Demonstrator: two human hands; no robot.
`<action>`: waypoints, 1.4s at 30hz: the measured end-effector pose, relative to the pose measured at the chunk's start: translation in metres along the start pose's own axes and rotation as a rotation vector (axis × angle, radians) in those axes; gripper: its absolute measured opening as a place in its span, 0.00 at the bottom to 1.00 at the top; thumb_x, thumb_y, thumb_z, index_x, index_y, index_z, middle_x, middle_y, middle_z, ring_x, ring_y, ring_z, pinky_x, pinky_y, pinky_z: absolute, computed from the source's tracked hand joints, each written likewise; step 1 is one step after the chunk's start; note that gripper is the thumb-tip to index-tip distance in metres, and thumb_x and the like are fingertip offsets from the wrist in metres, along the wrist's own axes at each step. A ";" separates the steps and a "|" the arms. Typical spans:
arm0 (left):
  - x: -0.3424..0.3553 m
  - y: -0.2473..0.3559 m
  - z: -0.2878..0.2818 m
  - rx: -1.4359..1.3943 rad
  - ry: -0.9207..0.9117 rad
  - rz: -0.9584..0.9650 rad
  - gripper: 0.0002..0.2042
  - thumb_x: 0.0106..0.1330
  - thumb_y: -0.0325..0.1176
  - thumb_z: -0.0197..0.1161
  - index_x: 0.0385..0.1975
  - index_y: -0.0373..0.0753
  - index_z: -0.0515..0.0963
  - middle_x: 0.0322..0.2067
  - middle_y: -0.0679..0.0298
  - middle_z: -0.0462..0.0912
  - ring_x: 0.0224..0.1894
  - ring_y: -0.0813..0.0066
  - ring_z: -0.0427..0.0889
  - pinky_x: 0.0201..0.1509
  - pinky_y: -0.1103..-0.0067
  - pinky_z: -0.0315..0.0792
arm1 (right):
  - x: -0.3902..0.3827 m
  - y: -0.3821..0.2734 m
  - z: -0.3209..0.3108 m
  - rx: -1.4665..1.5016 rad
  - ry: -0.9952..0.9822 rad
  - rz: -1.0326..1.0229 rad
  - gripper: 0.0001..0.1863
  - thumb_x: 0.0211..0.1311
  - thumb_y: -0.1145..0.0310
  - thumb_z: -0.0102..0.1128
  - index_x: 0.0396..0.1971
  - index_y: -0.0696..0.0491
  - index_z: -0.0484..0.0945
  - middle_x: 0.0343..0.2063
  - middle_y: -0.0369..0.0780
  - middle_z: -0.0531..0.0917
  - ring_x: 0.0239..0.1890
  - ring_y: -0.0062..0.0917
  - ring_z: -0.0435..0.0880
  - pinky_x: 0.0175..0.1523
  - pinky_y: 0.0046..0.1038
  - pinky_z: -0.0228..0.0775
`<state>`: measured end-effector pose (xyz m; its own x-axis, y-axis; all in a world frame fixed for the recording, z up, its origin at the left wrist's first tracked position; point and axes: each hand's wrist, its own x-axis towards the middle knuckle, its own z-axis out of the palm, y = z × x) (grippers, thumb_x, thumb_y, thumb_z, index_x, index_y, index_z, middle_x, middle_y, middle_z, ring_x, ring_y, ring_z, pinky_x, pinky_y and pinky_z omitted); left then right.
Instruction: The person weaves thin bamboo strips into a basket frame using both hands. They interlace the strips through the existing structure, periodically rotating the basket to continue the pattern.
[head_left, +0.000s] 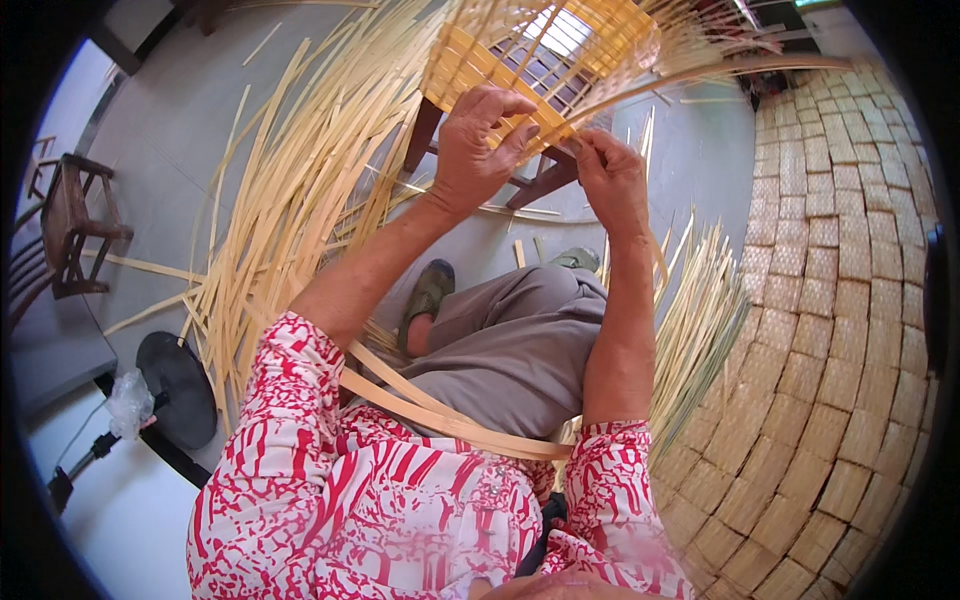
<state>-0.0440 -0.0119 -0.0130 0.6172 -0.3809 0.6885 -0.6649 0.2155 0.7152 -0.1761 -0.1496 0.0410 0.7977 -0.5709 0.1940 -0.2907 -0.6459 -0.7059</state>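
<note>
A partly woven basket [470, 62] of yellow bamboo strips rests on a dark wooden stool [545, 180] in front of me, its loose ends fanning outward. My left hand [482, 145] is at the basket's near edge, thumb and forefinger bent around the weave. Just right of it, my right hand [612, 178] pinches a thin bamboo strip at the near corner; the fingertips partly hide it. One long strip [720, 70] arcs from that corner toward the far right. Across my lap lie flat bamboo strips [450, 422].
Loose bamboo strips [310, 170] spread over the floor to the left. Another bundle [700, 330] lies by my right side. Stacked woven pieces [830, 300] cover the right. At left are a small wooden stool [80, 225] and a round black disc [176, 388] on a stand.
</note>
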 end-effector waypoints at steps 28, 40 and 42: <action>0.093 0.005 -0.009 0.151 -0.918 0.257 0.08 0.70 0.29 0.65 0.44 0.35 0.84 0.31 0.61 0.87 0.31 0.73 0.89 0.36 0.79 0.84 | -0.001 0.005 0.009 -0.294 0.184 -0.242 0.09 0.68 0.60 0.62 0.45 0.42 0.84 0.30 0.41 0.87 0.36 0.43 0.87 0.39 0.40 0.78; 0.093 0.012 -0.011 0.327 -0.909 0.436 0.06 0.69 0.31 0.66 0.41 0.39 0.85 0.27 0.61 0.87 0.27 0.71 0.88 0.32 0.77 0.82 | -0.005 0.002 0.010 -0.340 0.166 -0.275 0.07 0.66 0.64 0.64 0.42 0.40 0.84 0.27 0.40 0.88 0.31 0.36 0.89 0.36 0.41 0.79; 0.095 0.011 -0.016 0.324 -0.931 0.463 0.06 0.69 0.32 0.66 0.41 0.39 0.85 0.26 0.60 0.87 0.26 0.70 0.88 0.31 0.77 0.82 | -0.007 -0.005 0.011 -0.337 0.178 -0.303 0.08 0.65 0.66 0.65 0.43 0.39 0.84 0.28 0.39 0.88 0.31 0.35 0.89 0.36 0.39 0.81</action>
<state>0.0137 -0.0310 0.0624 -0.1923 -0.8849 0.4242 -0.9142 0.3186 0.2503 -0.1740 -0.1369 0.0356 0.7786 -0.3906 0.4911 -0.2379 -0.9080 -0.3450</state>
